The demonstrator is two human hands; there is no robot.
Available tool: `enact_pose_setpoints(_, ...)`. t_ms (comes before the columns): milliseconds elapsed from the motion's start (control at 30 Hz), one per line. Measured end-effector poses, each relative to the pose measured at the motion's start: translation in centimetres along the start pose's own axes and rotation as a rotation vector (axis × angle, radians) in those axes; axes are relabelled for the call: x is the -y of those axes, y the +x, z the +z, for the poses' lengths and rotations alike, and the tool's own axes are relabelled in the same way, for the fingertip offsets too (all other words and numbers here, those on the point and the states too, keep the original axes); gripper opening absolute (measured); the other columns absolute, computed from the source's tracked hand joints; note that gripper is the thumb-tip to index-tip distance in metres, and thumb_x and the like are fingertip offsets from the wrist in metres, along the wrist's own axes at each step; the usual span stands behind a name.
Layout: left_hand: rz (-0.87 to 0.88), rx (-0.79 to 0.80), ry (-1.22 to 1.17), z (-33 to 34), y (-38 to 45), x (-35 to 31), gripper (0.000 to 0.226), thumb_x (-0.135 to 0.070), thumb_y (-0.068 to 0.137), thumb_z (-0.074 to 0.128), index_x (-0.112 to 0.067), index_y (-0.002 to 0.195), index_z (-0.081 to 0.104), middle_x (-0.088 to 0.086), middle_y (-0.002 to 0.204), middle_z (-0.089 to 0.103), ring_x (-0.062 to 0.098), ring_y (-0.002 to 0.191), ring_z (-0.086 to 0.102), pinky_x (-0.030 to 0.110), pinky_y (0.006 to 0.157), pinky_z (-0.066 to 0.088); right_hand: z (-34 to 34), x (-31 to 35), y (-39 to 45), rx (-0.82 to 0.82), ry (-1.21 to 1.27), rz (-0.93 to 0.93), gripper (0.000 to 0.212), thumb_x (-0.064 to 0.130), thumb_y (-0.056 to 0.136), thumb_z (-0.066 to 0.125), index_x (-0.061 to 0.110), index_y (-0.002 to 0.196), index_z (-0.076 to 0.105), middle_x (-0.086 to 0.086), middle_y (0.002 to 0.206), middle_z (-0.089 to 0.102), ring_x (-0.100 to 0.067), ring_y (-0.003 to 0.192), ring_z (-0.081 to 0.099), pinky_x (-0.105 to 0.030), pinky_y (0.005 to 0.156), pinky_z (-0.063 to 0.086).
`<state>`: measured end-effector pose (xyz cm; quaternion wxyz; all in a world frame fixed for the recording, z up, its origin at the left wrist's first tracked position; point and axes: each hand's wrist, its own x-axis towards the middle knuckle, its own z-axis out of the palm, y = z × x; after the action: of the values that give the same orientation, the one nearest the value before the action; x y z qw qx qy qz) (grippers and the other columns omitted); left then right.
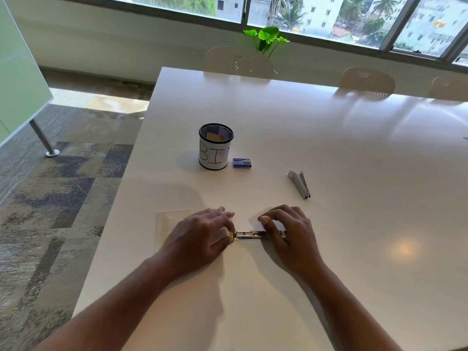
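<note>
A metal stapler magazine [249,234] lies flat on the white table [329,148] near the front edge, between my two hands. My left hand [202,231] pinches its left end, where a small yellow part shows. My right hand [288,231] holds its right end with curled fingers and hides that end. A second, white stapler [300,183] lies further back on the right, apart from both hands. A small blue staple box [242,163] rests beside a mesh cup [215,146] labelled "BIN".
A clear plastic sheet [169,224] lies flat under and left of my left hand. Chairs [238,60] stand along the table's far side, with a green plant [266,39] behind. The table's left edge drops to carpeted floor.
</note>
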<state>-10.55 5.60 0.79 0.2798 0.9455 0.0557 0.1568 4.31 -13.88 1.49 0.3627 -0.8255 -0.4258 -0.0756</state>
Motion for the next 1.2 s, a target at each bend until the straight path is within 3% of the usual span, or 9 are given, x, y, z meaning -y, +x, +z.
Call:
enact_pose_setpoints(67, -0.004, 0.005, 0.009, 0.0, 0.0, 0.0, 0.011, -0.032, 0.094, 0.072, -0.032, 0.105, 0.07, -0.017, 0.145, 0.06, 0.001, 0.143, 0.046, 0.022, 0.112, 0.039, -1.6, -1.1, 0.4, -0.01, -0.03, 0.017, 0.024, 0.045, 0.098, 0.062, 0.026, 0.092, 0.076, 0.016, 0.097, 0.072, -0.015, 0.094, 0.062, -0.042, 0.084, 0.051)
enact_pose_setpoints(200, -0.01, 0.011, 0.027, 0.2, -0.1, 0.1, 0.011, -0.033, 0.094, 0.07, -0.031, 0.105, 0.069, -0.017, 0.145, 0.06, 0.0, 0.143, 0.045, 0.014, 0.107, 0.032, -4.1, -3.9, 0.3, 0.121, -0.017, 0.073, 0.01, 0.033, 0.094, 0.072, 0.024, 0.093, 0.076, 0.015, 0.098, 0.072, -0.013, 0.093, 0.066, -0.044, 0.087, 0.054)
enact_pose_setpoints(367, -0.008, 0.019, 0.042, 0.3, 0.0, 0.2, 0.011, -0.032, 0.093, 0.068, -0.03, 0.104, 0.067, -0.015, 0.144, 0.062, 0.002, 0.142, 0.047, 0.015, 0.108, 0.033, -5.6, -6.9, -1.4, 0.158, 0.171, 0.036, 0.027, 0.041, 0.08, 0.086, 0.025, 0.101, 0.079, 0.01, 0.109, 0.072, -0.014, 0.103, 0.072, -0.034, 0.091, 0.056)
enact_pose_setpoints(567, -0.008, 0.027, 0.045, 0.3, 0.0, 0.4, 0.01, -0.033, 0.094, 0.067, -0.031, 0.104, 0.067, -0.017, 0.144, 0.061, 0.0, 0.142, 0.046, 0.016, 0.107, 0.035, -5.2, -7.5, -1.5, 0.157, 0.207, 0.013, 0.023, 0.011, 0.079, 0.087, 0.023, 0.095, 0.077, 0.007, 0.106, 0.071, -0.019, 0.1, 0.071, -0.044, 0.087, 0.057)
enact_pose_setpoints(733, -0.01, 0.032, 0.031, 0.1, 0.0, 0.2, 0.01, -0.032, 0.095, 0.066, -0.03, 0.105, 0.068, -0.016, 0.146, 0.059, 0.001, 0.144, 0.044, 0.018, 0.113, 0.034, -5.4, -6.9, -1.0, 0.129, 0.339, 0.068, 0.019, 0.021, 0.078, 0.086, 0.022, 0.094, 0.074, 0.006, 0.093, 0.071, -0.019, 0.083, 0.069, -0.041, 0.077, 0.057)
enact_pose_setpoints(833, -0.007, 0.042, 0.021, 0.0, 0.0, 0.1, 0.011, -0.031, 0.096, 0.067, -0.028, 0.107, 0.068, -0.014, 0.148, 0.058, 0.001, 0.145, 0.042, 0.02, 0.116, 0.034, -5.3, -5.9, -0.7, 0.153, 0.529, 0.095, 0.023, 0.015, 0.079, 0.088, 0.019, 0.099, 0.078, -0.002, 0.094, 0.072, -0.028, 0.085, 0.07, -0.043, 0.081, 0.057)
enact_pose_setpoints(933, -0.004, 0.039, 0.014, -0.1, 0.0, 0.0, 0.012, -0.028, 0.096, 0.067, -0.026, 0.108, 0.069, -0.012, 0.148, 0.059, 0.003, 0.145, 0.043, 0.023, 0.117, 0.035, -4.7, -4.4, -0.2, 0.183, 0.623, 0.091, 0.024, 0.021, 0.08, 0.087, 0.021, 0.102, 0.079, -0.005, 0.095, 0.073, -0.026, 0.087, 0.072, -0.04, 0.082, 0.058)
enact_pose_setpoints(1067, -0.008, 0.032, 0.007, -0.1, 0.0, -0.1, 0.014, -0.027, 0.095, 0.068, -0.026, 0.109, 0.069, -0.011, 0.147, 0.059, 0.004, 0.145, 0.044, 0.023, 0.117, 0.035, -3.2, -2.5, 0.4, 0.235, 0.577, 0.041, 0.019, 0.034, 0.077, 0.088, 0.032, 0.096, 0.081, -0.001, 0.094, 0.073, -0.028, 0.085, 0.07, -0.042, 0.072, 0.054)
enact_pose_setpoints(1200, 0.002, 0.033, 0.014, 0.0, 0.0, 0.0, 0.016, -0.027, 0.095, 0.07, -0.025, 0.111, 0.068, -0.009, 0.146, 0.06, 0.007, 0.145, 0.045, 0.029, 0.117, 0.038, -1.5, -1.3, 0.8, 0.295, 0.469, -0.073, 0.029, 0.038, 0.076, 0.089, 0.023, 0.1, 0.082, 0.009, 0.099, 0.066, -0.019, 0.09, 0.064, -0.035, 0.072, 0.052)
